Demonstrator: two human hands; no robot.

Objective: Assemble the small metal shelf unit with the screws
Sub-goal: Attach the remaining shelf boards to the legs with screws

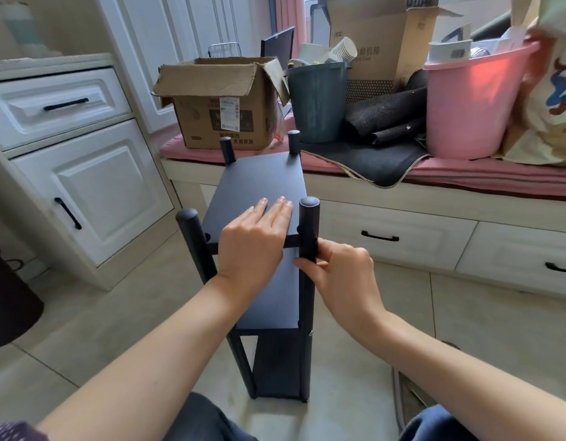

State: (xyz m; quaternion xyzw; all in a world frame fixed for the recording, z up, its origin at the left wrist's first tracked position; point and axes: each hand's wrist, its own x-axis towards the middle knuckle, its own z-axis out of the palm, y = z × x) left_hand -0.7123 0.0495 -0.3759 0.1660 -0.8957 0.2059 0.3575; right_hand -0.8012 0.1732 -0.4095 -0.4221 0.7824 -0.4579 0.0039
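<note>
Tiled floor (122, 316): four-post shelf unit (259, 183), left hand (253, 240) flat atop, right hand (342, 268) pinching one post (308, 230).

"AOC" on tall cardboard box (367, 23), shipping label unreadable on open carton (221, 122)

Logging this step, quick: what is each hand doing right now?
Left hand: open, lying flat on the top shelf.
Right hand: grip closed, fingers pinching at the near right post; any screw is hidden.

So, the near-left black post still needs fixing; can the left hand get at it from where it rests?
Probably yes: the left hand lies flat on the black metal top shelf, nothing between it and the near-left black post.
</note>
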